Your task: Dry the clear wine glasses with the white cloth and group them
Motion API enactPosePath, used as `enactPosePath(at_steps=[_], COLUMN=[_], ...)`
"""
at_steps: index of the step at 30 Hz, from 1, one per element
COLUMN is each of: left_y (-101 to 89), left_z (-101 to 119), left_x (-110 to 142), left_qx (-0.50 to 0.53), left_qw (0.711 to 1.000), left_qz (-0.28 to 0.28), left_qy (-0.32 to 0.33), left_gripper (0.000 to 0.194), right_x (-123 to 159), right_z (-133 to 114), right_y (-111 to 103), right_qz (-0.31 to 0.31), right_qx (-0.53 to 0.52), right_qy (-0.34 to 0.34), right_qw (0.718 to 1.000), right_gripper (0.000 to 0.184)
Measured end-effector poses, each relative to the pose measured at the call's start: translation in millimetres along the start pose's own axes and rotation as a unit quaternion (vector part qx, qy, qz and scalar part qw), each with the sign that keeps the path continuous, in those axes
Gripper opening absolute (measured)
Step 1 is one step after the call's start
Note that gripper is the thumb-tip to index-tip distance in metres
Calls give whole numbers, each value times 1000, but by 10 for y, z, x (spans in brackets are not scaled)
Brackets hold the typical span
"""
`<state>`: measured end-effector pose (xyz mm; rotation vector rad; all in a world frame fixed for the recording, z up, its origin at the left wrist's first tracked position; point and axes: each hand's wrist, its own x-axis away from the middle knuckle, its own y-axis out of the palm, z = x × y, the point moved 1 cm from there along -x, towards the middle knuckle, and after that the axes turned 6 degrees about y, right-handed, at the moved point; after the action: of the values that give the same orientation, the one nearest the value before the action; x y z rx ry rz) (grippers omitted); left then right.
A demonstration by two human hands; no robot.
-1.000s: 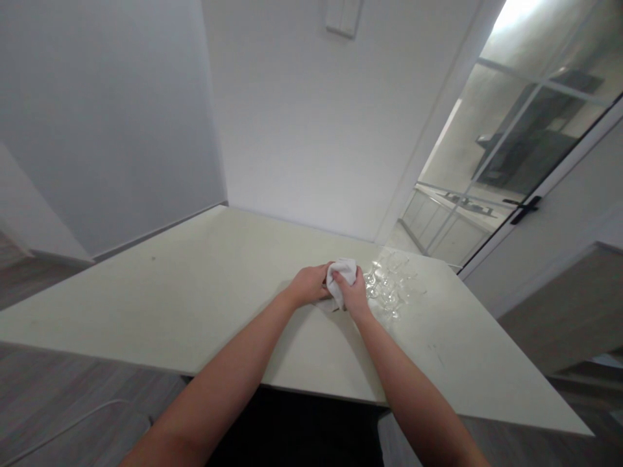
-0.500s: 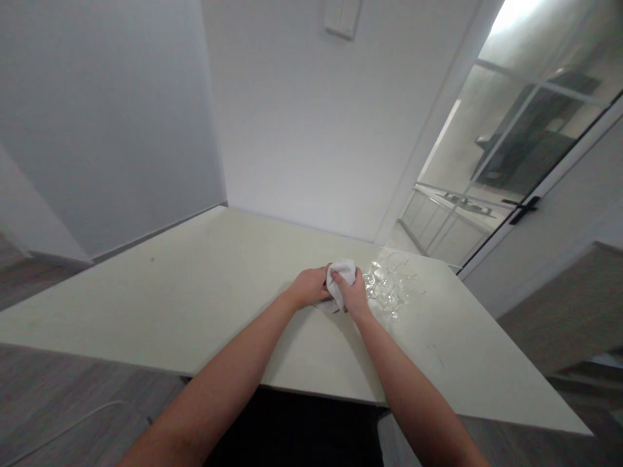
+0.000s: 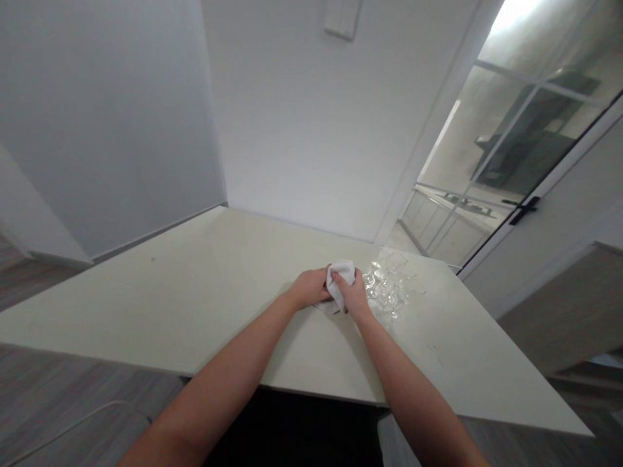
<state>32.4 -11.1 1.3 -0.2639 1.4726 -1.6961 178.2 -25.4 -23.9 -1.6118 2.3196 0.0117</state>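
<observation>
Both of my hands meet over the white table (image 3: 195,305), closed round a bunched white cloth (image 3: 342,268). My left hand (image 3: 309,286) grips the cloth from the left. On the cloth's right side, my right hand (image 3: 354,293) has its fingers pressed into the fabric. Whatever the cloth may be wrapped round is hidden. Several clear stemmed glasses (image 3: 392,285) stand on the table just right of my right hand.
White walls close the table in at the back and left. A glazed door with a black handle (image 3: 523,209) stands at the right. A wall switch plate (image 3: 342,18) hangs above. Wood-look floor shows on both sides of the table.
Almost nothing differs: both hands stay closed on the cloth in the same spot, with only a slight shift of the fingers and of the camera.
</observation>
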Motion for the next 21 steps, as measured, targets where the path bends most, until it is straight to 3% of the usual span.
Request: enactPosePath(at_steps=[21], left_y=[11], left_z=[-3], left_x=[-2], left_qx=[-1], left_qw=[1000], left_qz=[2], left_qy=[8], left_gripper=[43], right_x=[4], right_z=[-10], right_y=[-5], right_qz=[-11], right_qx=[-3], right_qy=[11], right_qw=[1000], right_gripper=[46])
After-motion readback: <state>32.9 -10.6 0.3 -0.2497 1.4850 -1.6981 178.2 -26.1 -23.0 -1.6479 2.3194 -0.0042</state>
